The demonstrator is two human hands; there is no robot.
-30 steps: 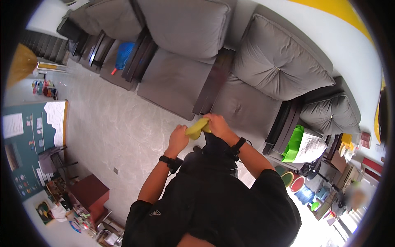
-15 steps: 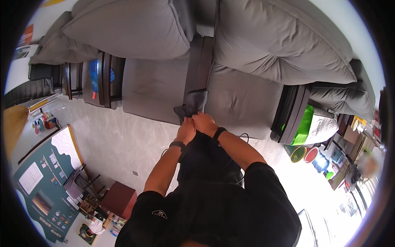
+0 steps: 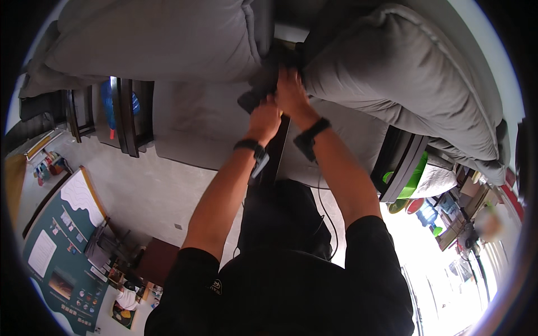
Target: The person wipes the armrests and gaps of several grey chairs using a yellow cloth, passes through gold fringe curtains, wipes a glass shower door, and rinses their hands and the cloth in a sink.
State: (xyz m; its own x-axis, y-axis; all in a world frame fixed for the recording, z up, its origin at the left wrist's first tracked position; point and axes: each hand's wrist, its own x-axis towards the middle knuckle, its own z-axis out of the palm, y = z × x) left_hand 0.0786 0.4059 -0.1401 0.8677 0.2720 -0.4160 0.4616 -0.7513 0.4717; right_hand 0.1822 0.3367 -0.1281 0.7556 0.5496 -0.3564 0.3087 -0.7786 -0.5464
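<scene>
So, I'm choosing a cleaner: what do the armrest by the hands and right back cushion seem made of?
Armrest: probably dark-finished wood, given its straight, hard-looking edges; possibly laminate. Cushion: apparently matte grey fabric, from soft creases and raised seam.

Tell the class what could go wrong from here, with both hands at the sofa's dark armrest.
The thin black dangling cable might snag during a reach. The right hand could nudge the plump grey fabric cushion close beside it. The dark grey cloth by the left hand might slip.

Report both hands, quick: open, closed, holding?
Left hand: closed, seemingly on the dark cloth.
Right hand: at the cloth too, but blurred; grip cannot be told.
</scene>
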